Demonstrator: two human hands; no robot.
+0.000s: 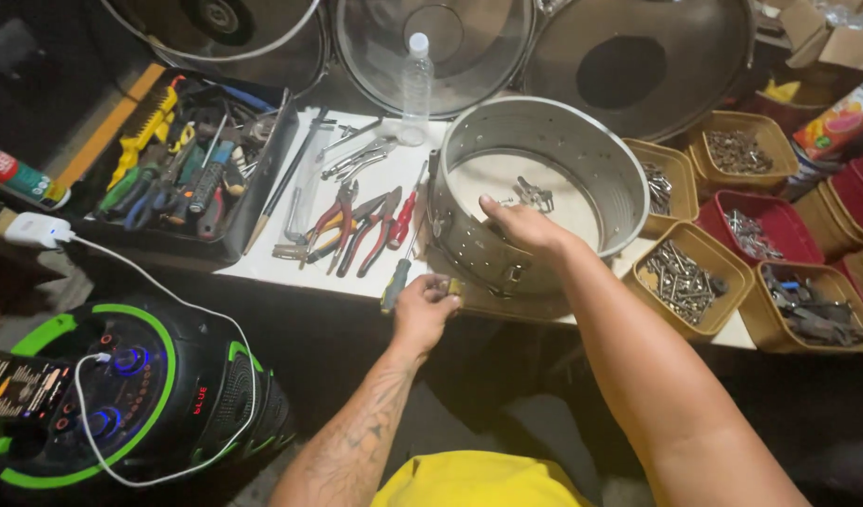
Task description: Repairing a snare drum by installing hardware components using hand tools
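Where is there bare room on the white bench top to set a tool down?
Bare white board lies between the pliers, the plastic bottle and the metal drum. Right of the drum, trays of screws crowd the bench. The left hand blocks the front edge.

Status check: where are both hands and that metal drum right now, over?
Left hand gripping a screwdriver at the drum's base. Right hand inside the perforated metal drum, on its wall. Pliers lie close left; screw trays right.

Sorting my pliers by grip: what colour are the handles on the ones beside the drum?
Red, some with black, on the pliers; head view shows them best.
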